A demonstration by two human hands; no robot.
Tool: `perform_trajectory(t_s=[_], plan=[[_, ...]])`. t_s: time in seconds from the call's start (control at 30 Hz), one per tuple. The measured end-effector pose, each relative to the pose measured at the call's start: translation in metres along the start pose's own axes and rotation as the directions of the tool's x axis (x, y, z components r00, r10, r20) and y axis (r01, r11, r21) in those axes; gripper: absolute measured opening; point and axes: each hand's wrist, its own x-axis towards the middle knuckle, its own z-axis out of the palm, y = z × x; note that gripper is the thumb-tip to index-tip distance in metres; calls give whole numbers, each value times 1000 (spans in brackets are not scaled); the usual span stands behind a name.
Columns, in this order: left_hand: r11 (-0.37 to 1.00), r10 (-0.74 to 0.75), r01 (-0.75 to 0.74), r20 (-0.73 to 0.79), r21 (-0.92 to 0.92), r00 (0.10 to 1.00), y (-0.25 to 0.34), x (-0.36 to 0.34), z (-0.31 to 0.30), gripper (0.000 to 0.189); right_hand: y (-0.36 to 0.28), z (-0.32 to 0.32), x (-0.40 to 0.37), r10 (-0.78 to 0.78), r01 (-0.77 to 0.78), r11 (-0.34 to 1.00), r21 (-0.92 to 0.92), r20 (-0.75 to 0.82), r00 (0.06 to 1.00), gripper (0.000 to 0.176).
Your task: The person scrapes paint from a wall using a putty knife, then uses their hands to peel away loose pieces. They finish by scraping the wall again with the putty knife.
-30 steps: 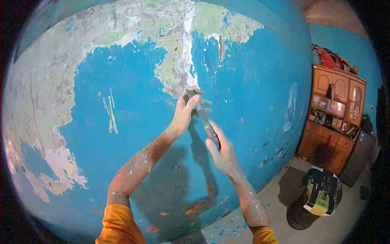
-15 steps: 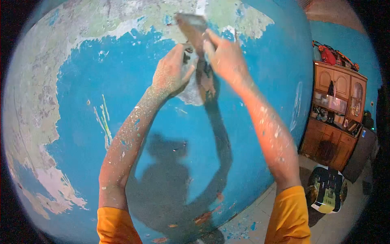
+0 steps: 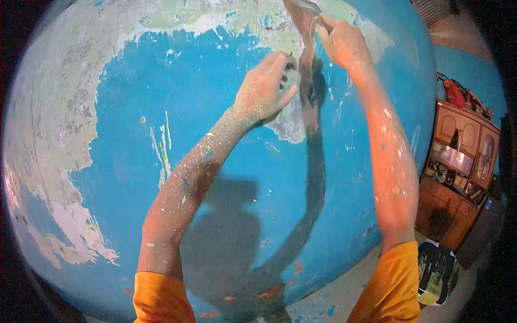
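My right hand is closed on a flat scraper at the top, its blade near a bare patch of the wall. Lower and to the left, my left hand has curled fingers close to the wall; between thumb and fingers nothing held can be made out. Blue paint covers the middle of the wall, with rough grey-green bare plaster along the top and left. Paint flecks cover both forearms.
A wooden cabinet stands at the right, with a red and orange object on top. Below it is a black, white and yellow item on the tiled floor. Paint chips lie on the floor.
The view has shifted, and the wall appears further right. My right hand and the scraper have moved up and right, away from my left hand.
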Motion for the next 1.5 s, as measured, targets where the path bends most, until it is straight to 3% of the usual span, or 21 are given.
perform_trajectory(t_s=[0.03, 0.1, 0.13, 0.2, 0.33, 0.4, 0.43, 0.5, 0.53, 0.6, 0.73, 0.83, 0.93, 1.03, 1.1, 1.13, 1.2, 1.23, 1.3, 1.37, 1.5], plan=[[1000, -14, 14, 9, -8, 1000, 0, -2, 0, 28, -10, -10, -12, -22, 23, 1000, -15, 59, 998, 38], [921, 329, -261, -218, 288, 919, 1, -3, -4, 37, -38, -26, -67, 31, -29, 999, -16, 165, 986, 36], [922, 324, -256, -219, 289, 920, 2, 1, -5, 37, -47, -29, -81, 72, -71, 997, -14, 240, 968, 34], [850, 484, -402, -203, 340, 851, 8, 17, -1, 33, -38, -17, -71, 55, -52, 998, -20, 209, 976, 29], [859, 387, -353, -18, 371, 922, 9, 45, 2, 51, -29, -5, -35, -24, 36, 997, -75, 147, 989, 22], [768, 529, -462, -32, 444, 848, -2, 46, 7, 38, -43, -12, -64, -53, 62, 996, -57, 153, 987, 21], [773, 523, -457, -34, 439, 852, -6, 41, 8, 38, -48, -14, -89, -21, 22, 1000, -5, 197, 980, 21], [882, 373, -452, 388, 133, 843, -13, 35, 6, 27, -54, -12, -100, 39, -52, 998, 45, 255, 966, 21], [881, 374, -454, 387, 137, 843, -18, 44, 5, 27, -52, -8, -87, 37, -50, 998, 46, 252, 967, 21], [838, 432, -474, 200, 270, 879, -27, 79, 0, 22, -45, -2, -52, -90, 84, 993, 79, 66, 994, 21], [824, 428, -496, 271, 275, 862, -27, 79, 8, 27, -44, -5, -56, -64, 60, 995, 74, 55, 996, 21], [820, 465, -532, 295, 211, 835, -25, 61, 27, 27, -43, -7, -90, 135, -155, 986, 66, 240, 961, 23], [868, 413, -479, 346, 129, 842, -29, 103, 33, 21, -14, 7, -47, 79, -86, 988, 132, 57, 995, 24], [834, 445, -532, 393, 146, 805, -29, 140, 55, 24, 37, 23, 5, 84, -84, 996, 32, 0, 996, 25], [773, 597, -619, 169, 143, 784, -1, 122, 54, 59, 53, 22, 16, 38, -6, 981, -193, 160, 986, 29], [773, 595, -617, 172, 145, 785, 2, 114, 50, 59, 51, 23, 9, 37, -6, 982, -189, 161, 986, 29], [801, 578, -584, 83, 134, 812, -2, 100, 39, 33, 16, 5, -26, 92, -93, 996, 18, 52, 994, 31], [805, 573, -579, 81, 133, 816, -4, 93, 31, 36, 17, 7, -37, 11, -11, 1000, 21, 2, 1000, 31], [808, 571, -577, 78, 124, 817, -14, 76, 16, 40, 51, 12, -26, 58, -58, 998, 22, 16, 998, 31], [868, 368, -414, 202, 275, 907, -27, 59, 12, 41, 87, 9, -2, 168, -169, 986, 15, 42, 985, 32], [871, 327, -413, 315, 264, 891, -19, 37, 11, 37, 37, -2, -4, 22, -19, 998, -52, 65, 998, 35]])
